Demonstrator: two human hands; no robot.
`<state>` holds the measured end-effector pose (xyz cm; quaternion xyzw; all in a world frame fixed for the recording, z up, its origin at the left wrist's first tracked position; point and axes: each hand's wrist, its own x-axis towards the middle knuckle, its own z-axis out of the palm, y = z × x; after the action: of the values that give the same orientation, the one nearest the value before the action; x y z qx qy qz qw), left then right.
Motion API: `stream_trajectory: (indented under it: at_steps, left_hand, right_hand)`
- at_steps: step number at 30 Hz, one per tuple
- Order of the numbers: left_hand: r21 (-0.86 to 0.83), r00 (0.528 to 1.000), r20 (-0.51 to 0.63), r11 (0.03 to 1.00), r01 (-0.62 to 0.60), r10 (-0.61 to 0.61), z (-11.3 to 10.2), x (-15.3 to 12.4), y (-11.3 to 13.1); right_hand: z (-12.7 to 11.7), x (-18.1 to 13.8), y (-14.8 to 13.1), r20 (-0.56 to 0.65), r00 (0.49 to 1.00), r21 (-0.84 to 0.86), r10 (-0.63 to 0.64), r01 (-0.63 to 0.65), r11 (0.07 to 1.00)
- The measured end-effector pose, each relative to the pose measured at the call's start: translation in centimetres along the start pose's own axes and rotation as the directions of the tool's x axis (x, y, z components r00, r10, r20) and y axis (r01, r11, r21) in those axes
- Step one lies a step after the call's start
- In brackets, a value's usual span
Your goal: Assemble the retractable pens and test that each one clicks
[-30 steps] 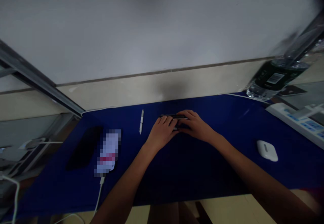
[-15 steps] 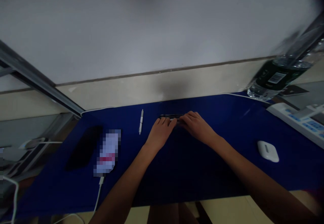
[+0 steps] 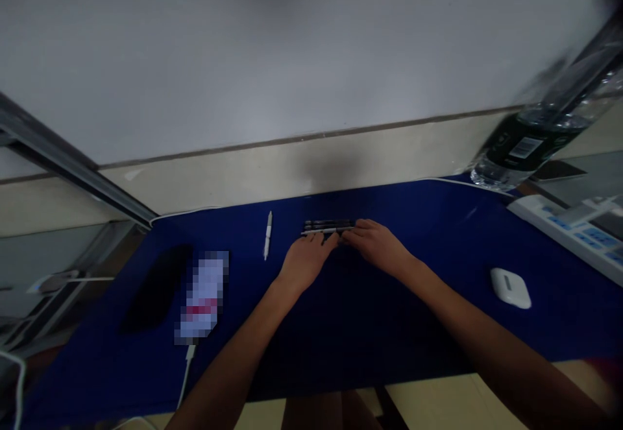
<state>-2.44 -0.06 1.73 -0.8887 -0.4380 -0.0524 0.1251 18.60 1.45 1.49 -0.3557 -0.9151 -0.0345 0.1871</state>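
Head view: the row of pens (image 3: 327, 225) sits just beyond your fingers, on the far half of the blue table cover (image 3: 438, 235), long axis running left to right. You come at it from the near side with both hands. Your left hand (image 3: 304, 262) is at the near edge of the row, fingertips down by the nearest, lighter pen; your right hand (image 3: 381, 245) is at the right end, fingers bunched and bent. Both look in contact, but whether either one pinches a pen or only presses against it, the view doesn't show.

The white pen (image 3: 268, 235) lies apart, left of the row, long axis near to far, so roughly square to the others. Your left hand is nearer to it.

Hard to make out: the exact pen count, at least three; the darker ones blend together in dim light. Your right fingers cover the right ends, your left fingers part of the near side. The dark slab (image 3: 158, 287) at left nearly melts into the cover; the phone (image 3: 204, 294) beside it is pixelated. The power strip (image 3: 559, 222) runs off the right edge; the bottle (image 3: 520, 144) blurs toward its top.
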Motion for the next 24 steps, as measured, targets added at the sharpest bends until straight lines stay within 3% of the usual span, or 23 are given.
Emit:
stream_trajectory:
  at_steps: [8, 13, 18, 21, 24]
  left_hand:
    - [-0.245, 0.994, 0.094, 0.966, 0.082, -0.061, -0.7, 0.1, -0.5]
    - [-0.330, 0.994, 0.092, 0.941, 0.078, -0.050, -1.3, 0.1, -0.3]
    - [-0.268, 0.995, 0.075, 0.960, 0.085, -0.067, -1.5, 0.1, -0.4]
    - [-0.235, 0.996, 0.046, 0.968, 0.084, -0.075, -1.3, 0.0, -0.4]
    - [-0.220, 0.998, 0.024, 0.974, 0.058, -0.054, -1.1, -0.1, -0.4]
  right_hand:
    - [-0.4, 0.1, -0.9, -0.062, 0.997, -0.096, -0.047, 0.040, 0.995]
    - [-0.3, 0.2, -0.9, -0.144, 0.988, -0.051, 0.063, -0.071, 0.996]
    - [-0.4, 0.2, -0.2, -0.098, 0.975, 0.245, 0.201, -0.172, 0.954]
    - [-0.9, 0.2, 0.4, 0.068, 0.937, 0.470, 0.341, -0.332, 0.818]
    - [-1.8, 0.2, 0.9, 0.196, 0.907, 0.616, 0.373, -0.409, 0.673]
